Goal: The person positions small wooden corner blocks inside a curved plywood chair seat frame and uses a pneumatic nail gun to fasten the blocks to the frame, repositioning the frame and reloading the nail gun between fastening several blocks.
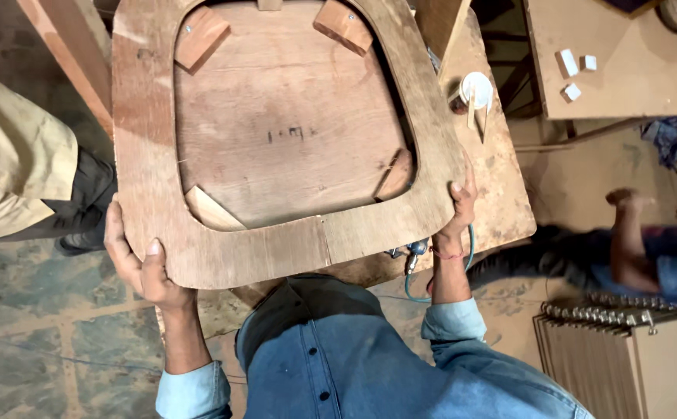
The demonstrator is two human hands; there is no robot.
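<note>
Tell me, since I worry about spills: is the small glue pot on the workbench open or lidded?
Open: the glue pot shows white contents with a stick resting across its rim; no lid is visible.

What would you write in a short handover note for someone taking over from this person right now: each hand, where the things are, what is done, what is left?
Left hand: grips the near left corner of the seat frame, thumb on top.
Right hand: holds the frame's right edge.
Frame lies flat over the bench, with a panel inside its opening.
Done: four corner blocks sit on the panel, such as the one at top left.
A glue pot with a stick stands on the bench at right; a hose fitting hangs under the near edge.
Left: cannot tell whether the blocks are all fixed; check them.
</note>
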